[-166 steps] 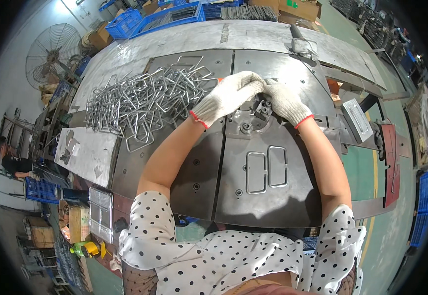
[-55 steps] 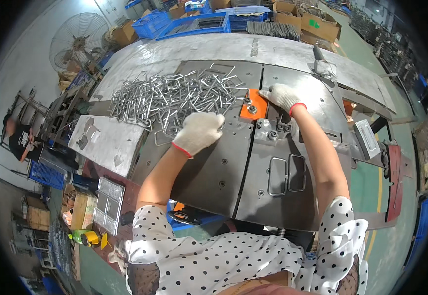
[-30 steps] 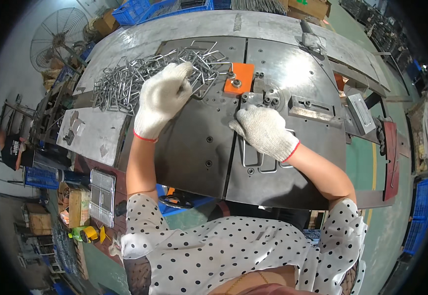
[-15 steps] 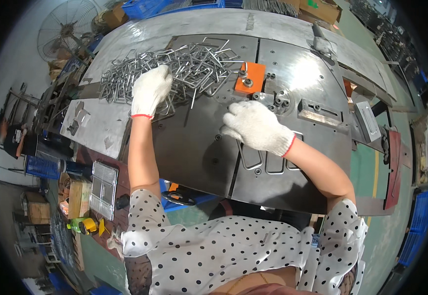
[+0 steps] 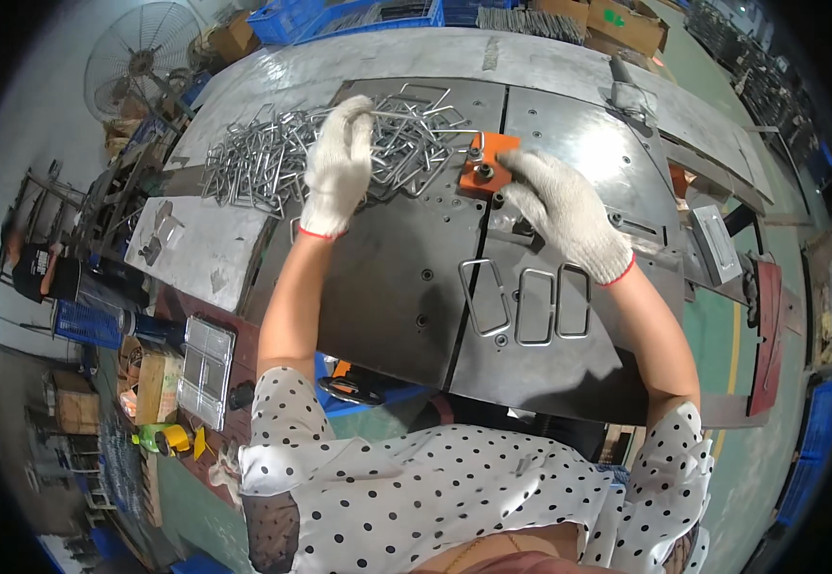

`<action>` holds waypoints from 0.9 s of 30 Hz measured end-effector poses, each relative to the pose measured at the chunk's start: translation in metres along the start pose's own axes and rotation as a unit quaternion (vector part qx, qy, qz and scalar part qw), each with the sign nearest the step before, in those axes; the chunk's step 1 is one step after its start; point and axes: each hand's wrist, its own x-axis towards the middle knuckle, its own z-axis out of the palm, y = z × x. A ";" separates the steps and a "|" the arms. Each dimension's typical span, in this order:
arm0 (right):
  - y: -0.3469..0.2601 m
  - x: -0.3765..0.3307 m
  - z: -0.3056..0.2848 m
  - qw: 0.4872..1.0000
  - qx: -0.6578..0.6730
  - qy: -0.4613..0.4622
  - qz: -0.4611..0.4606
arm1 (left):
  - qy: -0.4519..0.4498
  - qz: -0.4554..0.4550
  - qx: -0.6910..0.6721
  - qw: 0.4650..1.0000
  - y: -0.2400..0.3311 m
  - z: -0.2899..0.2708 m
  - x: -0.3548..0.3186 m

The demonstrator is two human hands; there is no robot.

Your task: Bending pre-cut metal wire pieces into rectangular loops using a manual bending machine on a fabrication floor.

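Observation:
My left hand [image 5: 341, 167], in a white knit glove with a red cuff, is raised at the pile of bent metal rods [image 5: 263, 158]. Its fingers are closed on a bent metal rod [image 5: 416, 120] reaching right, toward the orange block [image 5: 478, 177]. My right hand [image 5: 569, 210], gloved alike, reaches over the bolted fixture beside that block. Its fingertips are at the block's right edge, thumb and fingers apart, with nothing visible between them. Nearer me, three rectangular wire frames lie side by side: a tilted left one [image 5: 474, 306], a middle one [image 5: 521, 311] and a right one [image 5: 588, 297].
The steel table [image 5: 368, 297] has bolt holes and a long slot. A slotted metal bar [image 5: 641, 230] sits right of the fixture. Blue crates [image 5: 377, 17] and a cardboard box [image 5: 626, 27] stand behind. Another person [image 5: 38, 268] is at far left.
My left hand has moved right and slightly up across the pile. My right hand has gone from above the wire frames to the orange block, uncovering all three frames.

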 end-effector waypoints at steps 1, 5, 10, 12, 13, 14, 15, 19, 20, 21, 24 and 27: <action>0.001 0.006 0.003 0.996 0.072 0.057 0.012 | -0.030 -0.073 -0.112 0.991 0.012 0.004 -0.003; 0.005 0.018 0.011 0.943 0.287 -0.028 0.168 | -0.161 -0.263 -0.385 0.870 0.061 0.025 -0.020; 0.020 0.026 -0.001 0.925 0.269 -0.006 0.269 | -0.193 -0.331 -0.408 0.829 0.067 0.020 -0.010; 0.037 0.029 -0.020 0.938 0.198 0.046 0.280 | -0.261 -0.372 -0.390 0.801 0.058 0.008 -0.006; 0.044 0.033 -0.022 0.966 0.071 0.074 0.236 | -0.280 -0.374 -0.403 0.787 0.055 0.006 -0.004; 0.050 0.037 -0.024 0.975 -0.059 0.101 0.188 | -0.289 -0.375 -0.408 0.781 0.053 0.006 -0.005; 0.053 0.039 -0.020 0.980 -0.055 0.108 0.160 | -0.285 -0.353 -0.414 0.790 0.052 0.007 -0.006; 0.053 0.041 0.003 0.973 -0.086 -0.111 0.182 | -0.283 -0.326 -0.419 0.799 0.051 0.012 -0.012; 0.051 0.040 0.011 0.978 -0.059 -0.121 0.161 | -0.286 -0.324 -0.424 0.796 0.051 0.011 -0.012; 0.051 0.039 0.015 0.974 -0.067 -0.131 0.171 | -0.312 -0.315 -0.394 0.805 0.050 0.009 -0.012; 0.060 0.035 0.019 0.988 0.026 -0.084 0.125 | -0.345 -0.314 -0.377 0.800 0.050 0.006 -0.011; 0.082 0.031 0.012 0.989 0.045 -0.041 0.135 | -0.347 -0.327 -0.391 0.787 0.051 0.006 -0.012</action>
